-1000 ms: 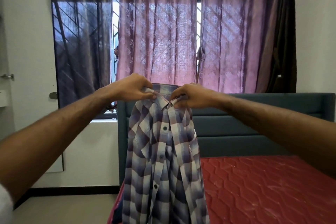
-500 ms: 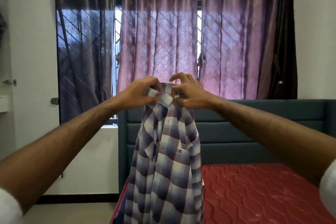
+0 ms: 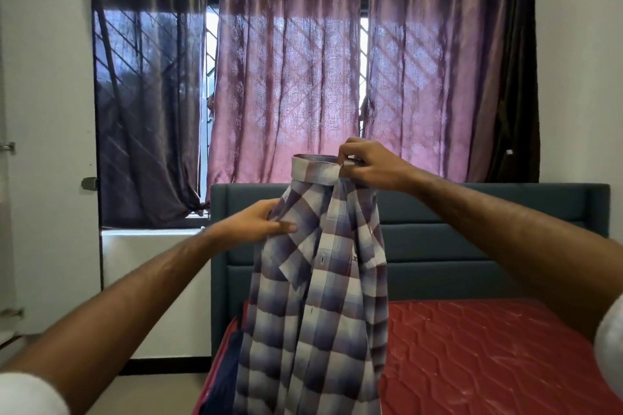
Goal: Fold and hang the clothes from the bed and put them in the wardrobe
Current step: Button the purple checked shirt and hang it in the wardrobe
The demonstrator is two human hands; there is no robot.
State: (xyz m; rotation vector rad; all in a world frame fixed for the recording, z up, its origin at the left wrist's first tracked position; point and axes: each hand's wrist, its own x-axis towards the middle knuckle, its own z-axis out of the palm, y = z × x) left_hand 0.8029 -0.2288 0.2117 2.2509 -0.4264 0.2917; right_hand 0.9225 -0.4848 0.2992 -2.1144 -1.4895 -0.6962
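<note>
At nine o'clock of frame a white door (image 3: 47,145) stands by the dark curtain (image 3: 148,118); I note it as the likely way toward the wardrobe, though no wardrobe shows. Moving right, the left hand (image 3: 256,222) has dropped from the collar, where it sat half a second ago, to the near shoulder of the plaid shirt (image 3: 317,296), thumb across the cloth and fingers tucked behind, gripping it. The shirt hangs upright at six o'clock, above the foot of the red mattress (image 3: 488,357), before the blue headboard (image 3: 472,239). At its one o'clock the right hand (image 3: 371,168) pinches the collar and carries the weight alone. I judge this a straightening step before hanging; I cannot tell whether a hanger is inside.
</note>
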